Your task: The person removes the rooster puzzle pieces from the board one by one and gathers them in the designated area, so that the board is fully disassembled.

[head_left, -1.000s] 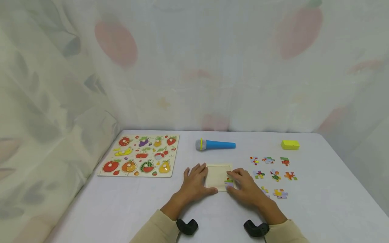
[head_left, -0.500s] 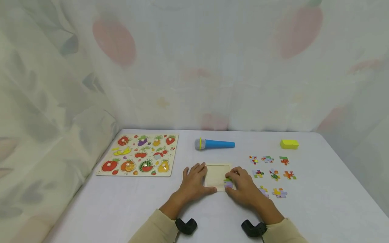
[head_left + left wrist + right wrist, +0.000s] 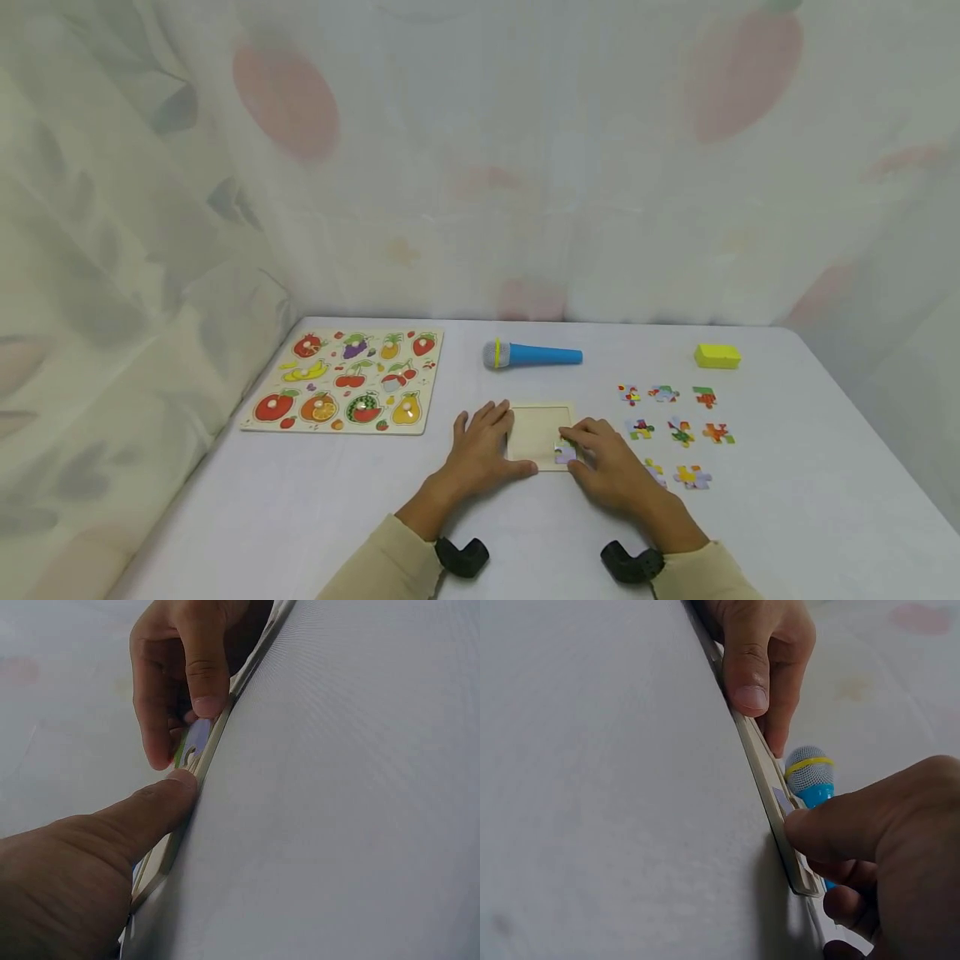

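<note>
A small square wooden puzzle tray (image 3: pixel 531 432) lies flat on the table in front of me. One jigsaw piece (image 3: pixel 564 453), mostly lilac, sits in its lower right corner. My left hand (image 3: pixel 480 457) steadies the tray, straight fingers along its left side and thumb on its near edge. My right hand (image 3: pixel 611 467) has index finger and thumb at the piece, pinching it at the corner; the other fingers are curled. In the left wrist view, the lilac piece (image 3: pixel 198 736) shows below the right thumb. The right wrist view shows the left thumb pressing the tray rim (image 3: pixel 759 761).
Several loose jigsaw pieces (image 3: pixel 681 432) lie in rows to the right, one partly behind the right hand. A toy microphone (image 3: pixel 534 355) lies beyond the tray. A fruit puzzle board (image 3: pixel 345 383) is at left, and a yellow block (image 3: pixel 717 357) stands back right.
The right thumb has shifted slightly to the right, off the piece's lower left part. More lilac and less green of the piece shows now. The left hand stays in place.
</note>
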A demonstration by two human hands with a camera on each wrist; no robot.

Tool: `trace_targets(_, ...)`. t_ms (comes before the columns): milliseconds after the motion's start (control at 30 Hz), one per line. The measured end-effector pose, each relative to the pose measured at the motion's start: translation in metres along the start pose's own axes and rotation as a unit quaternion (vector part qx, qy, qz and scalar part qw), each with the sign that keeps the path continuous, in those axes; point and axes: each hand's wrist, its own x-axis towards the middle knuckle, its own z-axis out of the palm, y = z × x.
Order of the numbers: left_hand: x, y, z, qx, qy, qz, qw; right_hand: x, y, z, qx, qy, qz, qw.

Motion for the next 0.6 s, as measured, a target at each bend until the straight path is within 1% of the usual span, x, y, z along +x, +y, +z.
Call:
trace_targets(100,0.0,0.0,0.0,0.001,0.0,-0.001,1.0,0.001,0.0,0.0,0.003,0.0,-0.003,1.0)
trace_targets(200,0.0,0.0,-0.001,0.003,0.0,-0.002,1.0,0.002,-0.002,-0.001,-0.008,-0.009,0.001,0.9999)
trace_targets(267,-0.001,0.0,-0.001,0.001,0.002,0.0,1.0,0.002,-0.004,-0.004,-0.015,-0.012,0.006,0.9998)
trace_targets(367,-0.001,0.0,-0.001,-0.005,0.003,0.0,1.0,0.003,-0.008,-0.011,-0.017,-0.006,0.008,0.9998)
trace_targets(467,0.0,0.0,0.0,-0.006,0.002,0.0,1.0,0.003,-0.013,-0.019,-0.009,0.008,-0.002,0.9999)
trace_targets(600,0.001,-0.001,0.001,0.0,0.0,-0.001,1.0,0.001,-0.017,-0.029,-0.004,0.025,-0.028,0.9993)
